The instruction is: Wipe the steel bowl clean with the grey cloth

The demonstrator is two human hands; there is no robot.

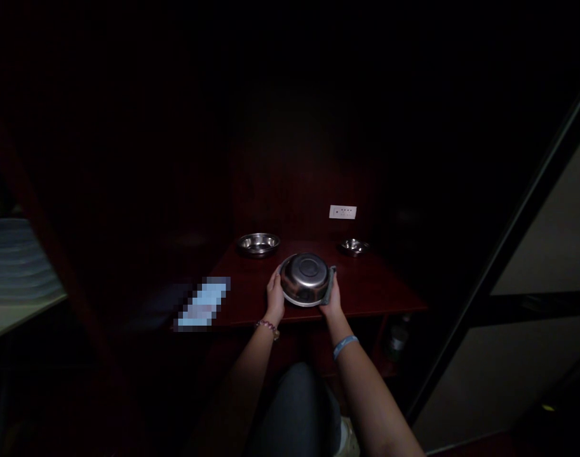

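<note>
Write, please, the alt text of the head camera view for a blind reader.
Two hands, left and right, hold an upside-down metal bowl, with a cloth at the right hand. Two other metal bowls stand behind on a dark red shelf.

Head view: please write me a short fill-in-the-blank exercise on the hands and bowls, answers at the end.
The held bowl, between the left hand and right hand, is turned ____ down. The cloth is pressed against it by the ____ hand. The beaded bracelet is on the ____ wrist. The metal bowls standing on the tabletop number ____.

Missing words: upside; right; left; two.
</note>
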